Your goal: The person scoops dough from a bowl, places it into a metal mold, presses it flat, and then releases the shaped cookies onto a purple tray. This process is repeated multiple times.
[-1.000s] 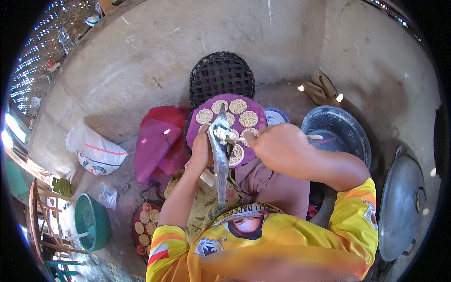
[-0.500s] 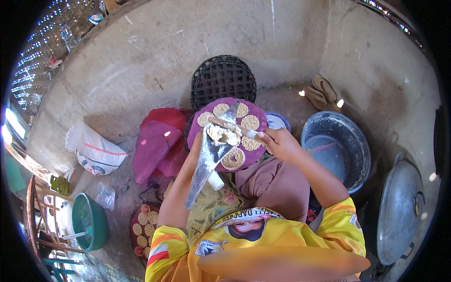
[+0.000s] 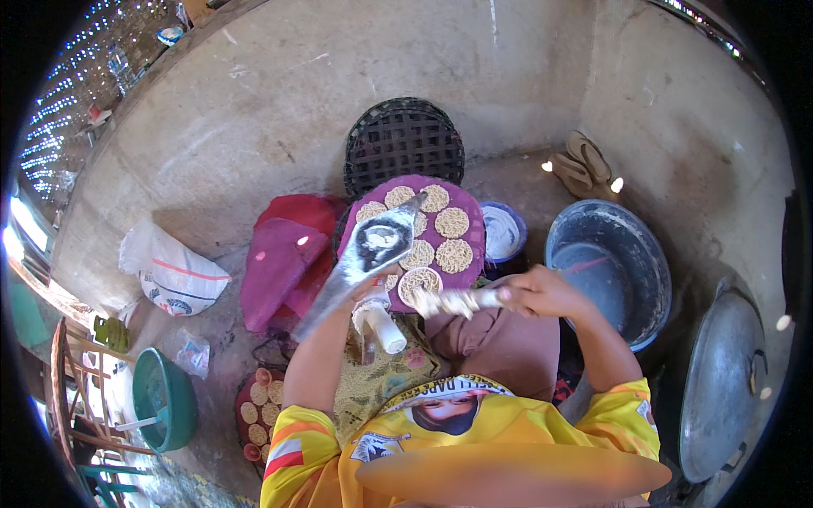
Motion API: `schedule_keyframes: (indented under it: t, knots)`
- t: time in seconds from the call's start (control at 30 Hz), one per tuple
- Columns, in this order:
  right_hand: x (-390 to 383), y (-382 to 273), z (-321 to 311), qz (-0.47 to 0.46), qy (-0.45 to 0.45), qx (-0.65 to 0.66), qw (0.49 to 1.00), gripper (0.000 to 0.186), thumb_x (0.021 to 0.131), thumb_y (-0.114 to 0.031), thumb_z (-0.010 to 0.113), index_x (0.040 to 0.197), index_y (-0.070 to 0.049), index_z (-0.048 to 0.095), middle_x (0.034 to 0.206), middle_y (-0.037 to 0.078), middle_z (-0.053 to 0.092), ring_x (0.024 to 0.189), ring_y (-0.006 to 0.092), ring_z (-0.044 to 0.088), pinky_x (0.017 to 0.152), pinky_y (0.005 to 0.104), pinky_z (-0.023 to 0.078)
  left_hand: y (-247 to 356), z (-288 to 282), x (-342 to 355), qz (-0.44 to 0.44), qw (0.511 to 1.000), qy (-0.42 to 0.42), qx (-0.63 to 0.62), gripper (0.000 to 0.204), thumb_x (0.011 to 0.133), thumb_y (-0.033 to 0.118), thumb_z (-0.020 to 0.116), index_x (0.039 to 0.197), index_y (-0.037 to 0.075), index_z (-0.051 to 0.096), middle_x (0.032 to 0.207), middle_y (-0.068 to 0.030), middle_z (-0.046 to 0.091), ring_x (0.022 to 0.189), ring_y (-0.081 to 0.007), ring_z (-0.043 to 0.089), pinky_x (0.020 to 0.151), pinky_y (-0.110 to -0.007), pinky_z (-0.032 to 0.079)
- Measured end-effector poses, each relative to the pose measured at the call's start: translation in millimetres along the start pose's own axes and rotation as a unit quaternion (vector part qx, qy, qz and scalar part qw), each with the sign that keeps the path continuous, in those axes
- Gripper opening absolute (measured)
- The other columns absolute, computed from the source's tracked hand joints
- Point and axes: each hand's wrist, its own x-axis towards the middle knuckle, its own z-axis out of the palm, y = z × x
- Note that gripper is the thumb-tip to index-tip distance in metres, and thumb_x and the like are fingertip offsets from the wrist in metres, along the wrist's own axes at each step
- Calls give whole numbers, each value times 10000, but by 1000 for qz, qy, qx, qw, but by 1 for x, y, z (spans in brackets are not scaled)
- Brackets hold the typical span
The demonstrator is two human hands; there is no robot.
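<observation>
My left hand point(image 3: 357, 296) grips a press, a long pointed metal plate point(image 3: 339, 273) with a white cylinder point(image 3: 387, 332) below it; its fingers are mostly hidden. White dough fills the round opening in the plate. My right hand point(image 3: 542, 292), closed on the pale handle of a flat stick point(image 3: 464, 302), holds it over my lap. Dough clings to the stick, which is blurred by motion. Under the press's far end lies a round purple sheet point(image 3: 467, 254) bearing several round lacy dough nests point(image 3: 453, 255). One nest sits in a ring-like mould point(image 3: 420, 286) at the near edge.
Beyond the sheet stands a dark woven basket point(image 3: 405, 144). To the right are a bowl of white flour-like stuff point(image 3: 501, 232), a large basin point(image 3: 622, 262), sandals point(image 3: 580, 165) and a metal lid point(image 3: 720, 381). Leftward lie purple sheets point(image 3: 275, 262), a sack point(image 3: 178, 275) and a green bucket point(image 3: 165, 398).
The stick has moved off the plate toward me, carrying dough in my right hand. The dough heap on the plate is gone, and the plate has tilted, showing its opening.
</observation>
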Motion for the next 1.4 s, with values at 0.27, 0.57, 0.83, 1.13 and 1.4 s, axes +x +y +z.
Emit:
schedule_keyframes:
  t: [0.27,0.57,0.83,1.13,1.4]
  knots:
    - [-25,78,33,186,-9,-292,938,218,762,-292,590,776,-89,666,781,139,631,739,322,607,659,404,487,30,5,-4,-33,989,-85,-118,295,600,39,641,881,-27,581,801,-133,565,776,-240,563,740,-349,461]
    - [54,-20,69,-81,36,574,814,364,747,-221,609,946,83,611,805,153,642,706,195,628,656,297,507,16,63,7,32,918,-213,-332,291,673,228,622,872,17,612,966,-138,515,880,-230,502,771,-339,421]
    - [87,-20,39,-155,55,784,599,364,806,-318,499,954,14,507,709,127,563,720,243,568,604,367,534,5,9,-16,101,981,37,163,409,655,-72,667,1036,-14,532,979,-81,600,869,-154,587,759,-304,500]
    - [79,-66,45,-136,428,407,795,500,790,-175,597,1244,-26,449,850,25,560,667,88,522,607,199,420,-5,5,-12,435,652,42,619,250,601,158,611,801,17,559,760,-89,541,727,-228,544,798,-383,343]
    - [77,-75,76,-376,470,-20,798,587,681,-69,646,1211,63,431,981,162,563,829,286,543,788,364,419,-22,7,-19,372,697,-78,608,278,556,156,620,789,25,544,737,-92,544,720,-246,566,749,-361,370]
